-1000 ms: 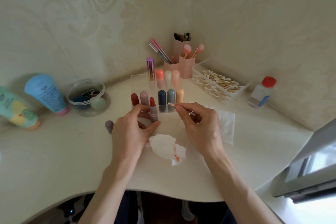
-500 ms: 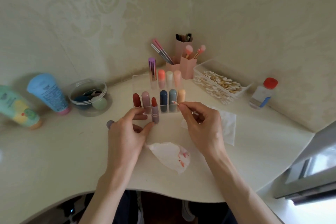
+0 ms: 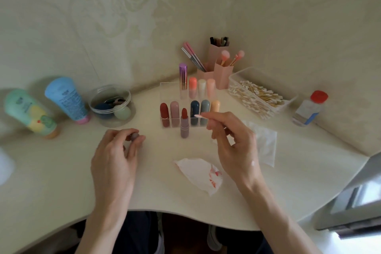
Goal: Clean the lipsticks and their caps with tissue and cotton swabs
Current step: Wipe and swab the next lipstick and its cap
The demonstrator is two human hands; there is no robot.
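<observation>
Cap (image 3: 135,136) half-hidden in left hand (image 3: 115,156), swab (image 3: 199,116) blurred

Red lipstick (image 3: 184,114) in mauve case, red-smeared white tissue (image 3: 201,173), cream table (image 3: 61,171)

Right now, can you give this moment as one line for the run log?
left hand: grips cap | right hand: pinches cotton swab | open lipstick: upright on table, untouched | tissue: red-stained

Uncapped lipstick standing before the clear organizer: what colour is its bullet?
The lipstick bullet is dark red; head view.
</observation>
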